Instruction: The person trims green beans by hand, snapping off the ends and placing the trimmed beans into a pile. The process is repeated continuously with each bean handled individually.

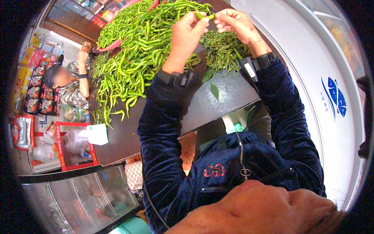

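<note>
A green chili pepper (201, 15) is pinched between the fingertips of my left hand (188, 35). My right hand (238, 27) meets it from the other side, thumb and finger pinched at the pepper's end, perhaps on its stem. Beside and beyond my left hand spreads a large heap of green chili peppers (140, 55) on the dark table (222, 99). Below my right hand lies a smaller, darker pile of stems and leafy bits (220, 52). A loose green leaf (214, 91) rests on the tabletop nearer to me.
A pink basket (111, 46) full of chilies stands at the far side. Another person (68, 79) sits at the table's left, one arm raised. A white card or box (98, 134) lies at the left corner. A white curved cabinet (309, 73) borders the right.
</note>
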{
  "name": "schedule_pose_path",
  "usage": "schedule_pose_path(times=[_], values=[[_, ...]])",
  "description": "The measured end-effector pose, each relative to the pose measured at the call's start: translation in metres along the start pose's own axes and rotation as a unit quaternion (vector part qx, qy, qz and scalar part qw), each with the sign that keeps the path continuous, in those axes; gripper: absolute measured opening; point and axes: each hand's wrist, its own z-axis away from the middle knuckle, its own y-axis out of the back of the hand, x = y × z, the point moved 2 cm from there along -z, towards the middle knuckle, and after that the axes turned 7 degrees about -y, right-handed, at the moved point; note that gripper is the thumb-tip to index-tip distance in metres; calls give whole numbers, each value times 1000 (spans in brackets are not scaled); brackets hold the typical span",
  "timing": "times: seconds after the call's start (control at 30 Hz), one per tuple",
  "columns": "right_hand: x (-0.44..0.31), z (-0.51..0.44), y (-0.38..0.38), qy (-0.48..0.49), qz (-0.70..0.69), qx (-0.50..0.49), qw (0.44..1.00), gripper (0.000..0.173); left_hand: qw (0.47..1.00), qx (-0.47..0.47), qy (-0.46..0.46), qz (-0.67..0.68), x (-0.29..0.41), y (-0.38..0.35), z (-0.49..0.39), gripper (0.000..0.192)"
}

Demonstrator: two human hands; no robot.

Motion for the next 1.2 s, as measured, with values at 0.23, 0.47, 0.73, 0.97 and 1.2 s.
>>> schedule_pose_path(times=[0.23, 0.47, 0.73, 0.97, 1.2], values=[[2, -1, 0, 11, 17, 9, 1000, 17, 978, -25, -97, -183, 6, -5, 3, 19], [3, -1, 1, 16, 34, -7, 999, 17, 999, -12, 33, 23, -3, 3, -1, 20], [0, 1, -1, 14, 48, -9, 999, 15, 982, 2, 132, 133, -8, 7, -1, 22], [0, 3, -3, 10, 53, -2, 999, 14, 959, 7, 180, 219, -15, 8, -1, 23], [-2, 3, -3, 28, 86, 3, 996, 15, 945, 9, 205, 256, -20, 9, -1, 22]])
